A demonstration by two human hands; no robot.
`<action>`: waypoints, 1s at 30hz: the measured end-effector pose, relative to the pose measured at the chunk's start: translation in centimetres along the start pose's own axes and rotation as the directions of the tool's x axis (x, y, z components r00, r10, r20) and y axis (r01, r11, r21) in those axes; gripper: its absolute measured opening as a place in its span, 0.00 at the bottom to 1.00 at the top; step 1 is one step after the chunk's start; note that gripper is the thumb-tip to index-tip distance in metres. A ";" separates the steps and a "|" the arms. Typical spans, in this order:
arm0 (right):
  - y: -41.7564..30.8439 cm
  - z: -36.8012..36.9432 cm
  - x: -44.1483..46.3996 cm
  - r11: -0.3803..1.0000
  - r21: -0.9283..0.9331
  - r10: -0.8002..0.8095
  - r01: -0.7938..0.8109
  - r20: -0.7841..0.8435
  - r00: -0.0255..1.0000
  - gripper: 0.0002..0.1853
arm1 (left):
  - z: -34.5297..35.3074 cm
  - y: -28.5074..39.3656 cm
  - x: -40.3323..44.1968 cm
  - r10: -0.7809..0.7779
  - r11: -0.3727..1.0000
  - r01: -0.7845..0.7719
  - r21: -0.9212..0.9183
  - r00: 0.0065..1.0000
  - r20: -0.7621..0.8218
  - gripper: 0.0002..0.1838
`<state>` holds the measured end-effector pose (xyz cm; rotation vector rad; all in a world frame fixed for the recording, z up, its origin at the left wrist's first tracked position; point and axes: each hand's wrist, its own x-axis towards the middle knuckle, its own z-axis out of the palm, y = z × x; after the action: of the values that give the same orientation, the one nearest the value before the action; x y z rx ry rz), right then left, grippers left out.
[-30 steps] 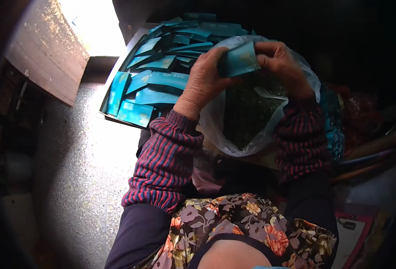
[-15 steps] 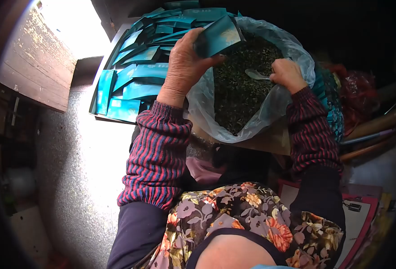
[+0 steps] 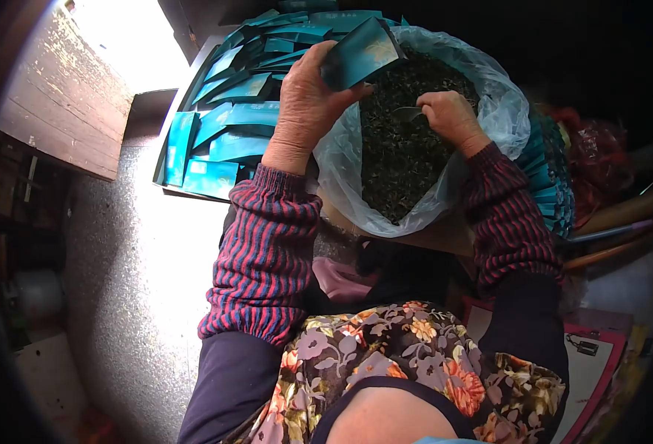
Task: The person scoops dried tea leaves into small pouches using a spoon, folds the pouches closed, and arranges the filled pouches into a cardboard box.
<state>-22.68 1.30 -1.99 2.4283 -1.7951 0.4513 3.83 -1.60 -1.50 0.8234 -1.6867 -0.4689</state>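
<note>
My left hand [image 3: 308, 103] is closed round a teal packet [image 3: 367, 55] with a pale printed patch, held tilted above the left rim of a clear plastic bag [image 3: 339, 174]. Dark, dry loose leaves [image 3: 404, 166] that look like tea fill the bag. Over them, my right hand [image 3: 452, 118] pinches the handle of a small spoon [image 3: 406, 113], whose bowl points left towards the packet. The spoon and packet are apart. Whether the spoon carries any leaves is too dark to tell.
Left of the bag, a shallow box [image 3: 169, 152] holds many teal packets [image 3: 226, 144]. More packets [image 3: 552, 174] are stacked at the bag's right, beside red plastic [image 3: 596, 155]. A wooden board [image 3: 67, 96] stands at upper left. A clipboard [image 3: 596, 362] lies at lower right.
My right hand and the spoon have moved left over the leaves, nearer the packet. My left hand still holds the packet in nearly the same place.
</note>
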 end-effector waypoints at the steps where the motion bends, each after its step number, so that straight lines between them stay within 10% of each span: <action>1: -0.2 0.0 0.3 1.000 0.003 -0.002 0.002 -0.001 1.000 0.09 | 0.0 -0.1 0.0 -0.003 1.000 0.003 0.021 1.000 -0.003 0.31; 10: 0.5 1.9 2.9 0.972 -0.204 0.088 -0.115 -0.135 0.987 0.07 | -0.3 -0.1 0.1 -0.032 0.998 0.034 0.048 0.999 -0.044 0.31; 15: 0.7 4.1 2.5 0.988 0.151 0.032 -0.002 -0.202 0.979 0.08 | -0.3 -0.2 0.0 -0.063 0.994 0.065 0.089 0.998 -0.024 0.31; 17: 0.3 2.7 2.5 0.762 0.505 0.327 -0.405 0.239 0.914 0.09 | -0.3 -0.2 0.1 -0.080 0.993 0.079 0.090 0.997 0.002 0.32; 20: 0.0 1.8 2.0 0.570 0.618 0.373 -0.541 0.393 0.841 0.09 | -0.1 -0.2 -0.1 -0.099 0.986 0.092 0.137 0.994 0.041 0.34; 30: 1.7 -4.1 0.9 0.372 0.749 0.430 -0.548 0.384 0.817 0.09 | 0.5 0.0 -0.8 0.000 0.947 -0.032 0.318 0.995 0.100 0.34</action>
<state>-24.84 0.96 1.98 2.2687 -2.8889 1.6145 3.42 -1.04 -2.15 1.0338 -1.8900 -0.2287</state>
